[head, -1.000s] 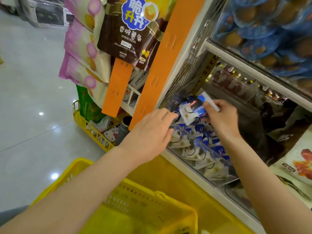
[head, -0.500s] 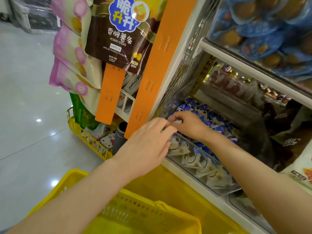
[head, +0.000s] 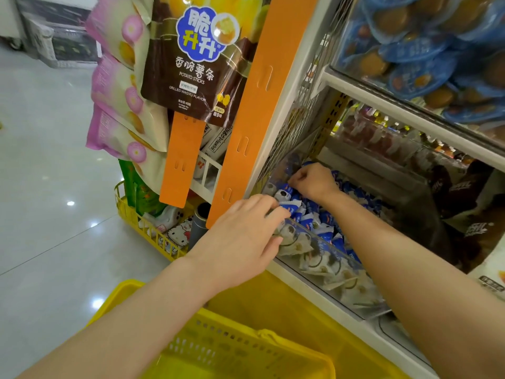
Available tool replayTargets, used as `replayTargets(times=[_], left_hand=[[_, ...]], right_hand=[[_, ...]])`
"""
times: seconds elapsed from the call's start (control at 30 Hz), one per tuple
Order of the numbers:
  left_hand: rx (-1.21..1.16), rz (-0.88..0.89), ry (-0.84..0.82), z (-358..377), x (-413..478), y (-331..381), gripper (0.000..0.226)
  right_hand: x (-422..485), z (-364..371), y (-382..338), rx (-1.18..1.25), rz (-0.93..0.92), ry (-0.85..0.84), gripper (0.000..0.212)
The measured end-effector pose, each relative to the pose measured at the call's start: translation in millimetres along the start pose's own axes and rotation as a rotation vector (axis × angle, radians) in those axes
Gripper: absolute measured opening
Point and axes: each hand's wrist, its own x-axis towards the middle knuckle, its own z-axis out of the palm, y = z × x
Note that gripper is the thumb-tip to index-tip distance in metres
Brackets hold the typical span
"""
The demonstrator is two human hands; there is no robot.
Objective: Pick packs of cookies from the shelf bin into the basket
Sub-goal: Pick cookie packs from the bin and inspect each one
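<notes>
Small blue-and-white cookie packs (head: 314, 222) fill a clear plastic shelf bin (head: 332, 259) on the lower shelf. My right hand (head: 314, 181) is down in the bin's far left corner. Its fingers are curled shut around one cookie pack (head: 284, 193) there. My left hand (head: 240, 236) lies on the bin's front left corner, with fingers hooked over the rim and thumb against the clear front wall. Its fingertips touch a blue pack. The yellow basket (head: 254, 348) sits directly below my forearms, in front of the shelf; its inside is mostly out of view.
An orange hanging strip (head: 243, 127) and a brown potato-stick bag (head: 196, 64) hang just left of the bin. The shelf above (head: 410, 116) holds blue snack trays. Dark packets (head: 470, 203) lie right of the bin. A low yellow wire rack (head: 153, 231) stands on the glossy floor.
A second ago my right hand held a cookie pack up above the bin; it has dropped back among the packs and slid to the far left corner. My left hand stayed at the rim.
</notes>
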Motion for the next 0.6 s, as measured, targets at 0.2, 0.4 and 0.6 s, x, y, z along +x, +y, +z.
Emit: replayTargets(times=[0.2,0.4,0.6], left_hand=[[-0.139,-0.069,0.046,-13.4,-2.8,6.8,0.03],[-0.388,-0.298,0.034,-26.8,-23.4,22.5,0.026],[-1.032,-0.664,0.0,-28.3,-40.8,29.4,0.032]], right_hand=[[-26.4,-26.8,-10.2,0.242,-0.053,0.361,0.015],[-105.7,-52.3,-30.6,0.64,-0.198,0.418,0.012],[-181.4,-25.5,-37.3,0.783,-0.308,0.137,0.012]])
